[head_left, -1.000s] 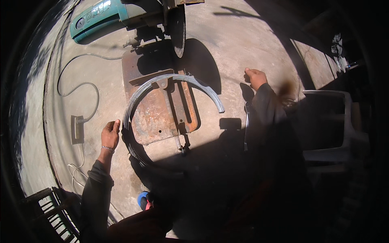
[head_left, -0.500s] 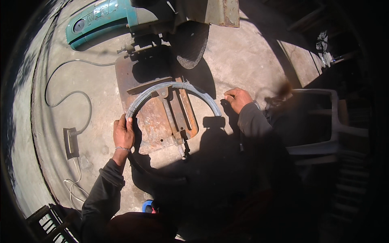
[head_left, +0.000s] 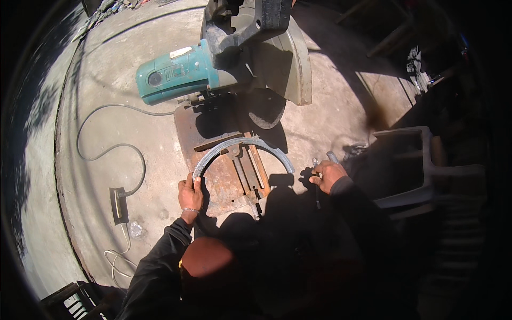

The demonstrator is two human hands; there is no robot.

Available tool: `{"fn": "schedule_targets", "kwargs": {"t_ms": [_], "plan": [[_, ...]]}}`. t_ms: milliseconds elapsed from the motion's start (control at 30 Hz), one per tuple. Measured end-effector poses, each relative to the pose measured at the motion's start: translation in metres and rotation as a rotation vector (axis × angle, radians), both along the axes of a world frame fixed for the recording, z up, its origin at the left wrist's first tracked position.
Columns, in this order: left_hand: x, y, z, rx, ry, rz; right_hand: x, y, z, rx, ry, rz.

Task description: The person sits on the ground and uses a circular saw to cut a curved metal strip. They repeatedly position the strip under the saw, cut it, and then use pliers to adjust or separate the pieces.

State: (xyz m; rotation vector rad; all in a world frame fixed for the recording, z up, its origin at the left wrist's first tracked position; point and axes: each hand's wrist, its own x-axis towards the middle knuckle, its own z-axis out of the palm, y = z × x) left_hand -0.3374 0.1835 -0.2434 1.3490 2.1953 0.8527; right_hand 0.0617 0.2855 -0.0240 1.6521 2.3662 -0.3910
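Note:
A part-circle coil of bundled grey metal wire (head_left: pixel 228 143) lies on the rusty steel base (head_left: pixel 218 196) of a cut-off saw. My left hand (head_left: pixel 190 194) grips the coil at its left side. My right hand (head_left: pixel 328 177) is low beside the coil's right end, fingers curled by slender metal tools (head_left: pixel 332 157) on the ground; what it holds, if anything, is unclear. Above the base is the saw's teal motor (head_left: pixel 170 77), with a grey blade guard (head_left: pixel 290 69) and the dark disc blade partly shadowed beneath it.
A grey cord (head_left: pixel 136 152) curves from the saw to a plug connection (head_left: pixel 117 205) on the concrete at left, with a white cable. A light plastic chair (head_left: pixel 426 160) stands at the right. A dark grated object (head_left: pixel 74 298) is at lower left. A concrete edge runs along the left.
My left hand came in from the left and took hold of the coil. My right hand moved down toward the metal tools. The view shifted, bringing more of the saw into sight.

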Motion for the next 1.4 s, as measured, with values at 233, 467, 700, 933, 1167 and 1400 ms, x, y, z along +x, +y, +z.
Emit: {"fn": "schedule_targets", "kwargs": {"t_ms": [233,467,700,933,1167,1400], "plan": [[-0.054,0.019,0.042,-0.292,-0.09,-0.396,-0.028,0.061,-0.083,-0.016,0.257,-0.175],[-0.066,0.042,0.101,-0.812,0.152,-0.491,-0.076,0.095,-0.139,-0.107,0.072,-0.135],[-0.05,0.016,0.072,-0.761,0.065,-0.39,-0.081,0.104,-0.201,0.036,0.239,-0.033],[-0.035,0.012,0.066,-0.641,0.162,-0.365,-0.076,0.107,-0.209,0.05,0.223,0.002],[-0.043,0.007,0.062,-0.548,0.123,-0.311,-0.08,0.1,-0.17,-0.083,0.325,-0.124],[-0.047,0.009,0.07,-0.516,0.11,-0.315,-0.077,0.094,-0.164,-0.087,0.332,-0.188]]}}
